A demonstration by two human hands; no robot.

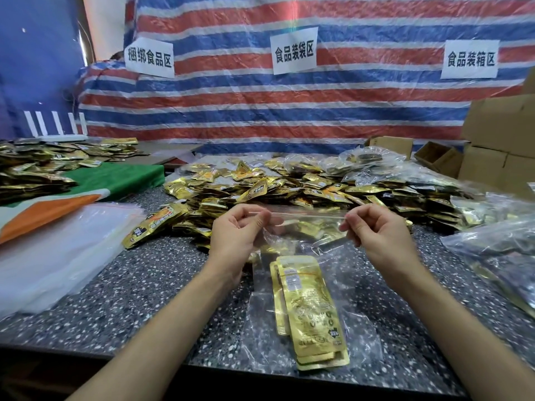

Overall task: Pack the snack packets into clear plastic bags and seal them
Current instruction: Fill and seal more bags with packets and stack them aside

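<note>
At centre frame, the left hand (236,230) and right hand (376,228) each pinch one end of the zip strip of a clear plastic bag (307,285), holding its mouth stretched taut above the speckled worktop (130,299). The bag hangs down toward the lower centre of the frame with several gold snack packets (311,311) stacked inside. Behind the hands, a heap of loose gold packets (289,186) spreads across the middle of the worktop. A stack of empty clear bags (58,250) lies at left, filled bags (498,244) at right, and cardboard boxes (498,134) at the right edge. Three paper signs (293,50) hang on a striped tarpaulin (260,96) across the top.
</note>
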